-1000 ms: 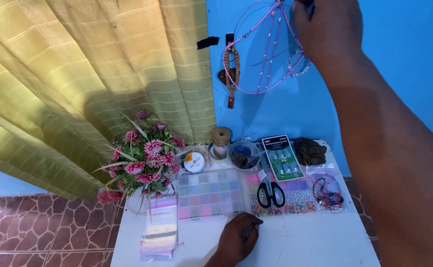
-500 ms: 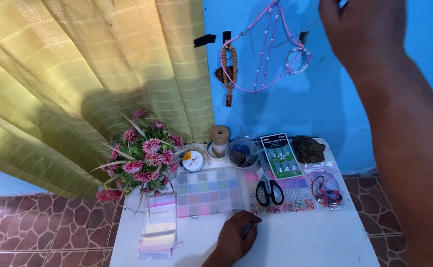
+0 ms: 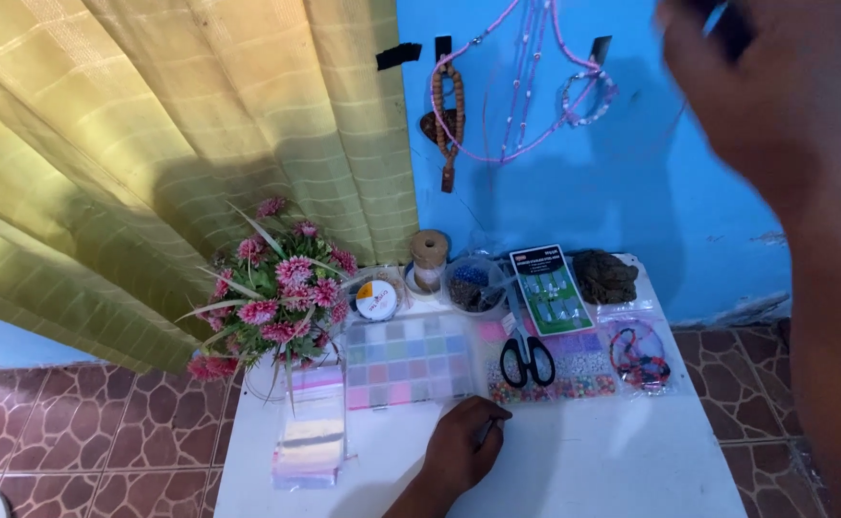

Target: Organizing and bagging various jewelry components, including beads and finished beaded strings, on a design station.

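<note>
My left hand (image 3: 459, 446) rests on the white table (image 3: 583, 470) just in front of the clear bead organiser box (image 3: 409, 363). Its fingers are pinched together on a small thin piece I cannot identify. My right hand (image 3: 775, 86) is raised near the camera at the top right, blurred, in front of the blue wall. Something dark with a blue glint shows at its fingertips, and its grip is unclear. Pink bead strings (image 3: 535, 86) and a brown bead strand (image 3: 447, 110) hang on the wall to its left.
On the table stand a pink flower bunch (image 3: 281, 288), a twine spool (image 3: 429, 257), a round tape tin (image 3: 376, 300), a bowl of beads (image 3: 473, 285), black scissors (image 3: 526, 360), bead packets (image 3: 579, 369) and a plastic bag stack (image 3: 310, 446). A yellow curtain (image 3: 180, 144) hangs at the left.
My right hand has moved from the hanging bead strings toward the right and closer to the camera. The view shifted slightly. My left hand stays put on the table.
</note>
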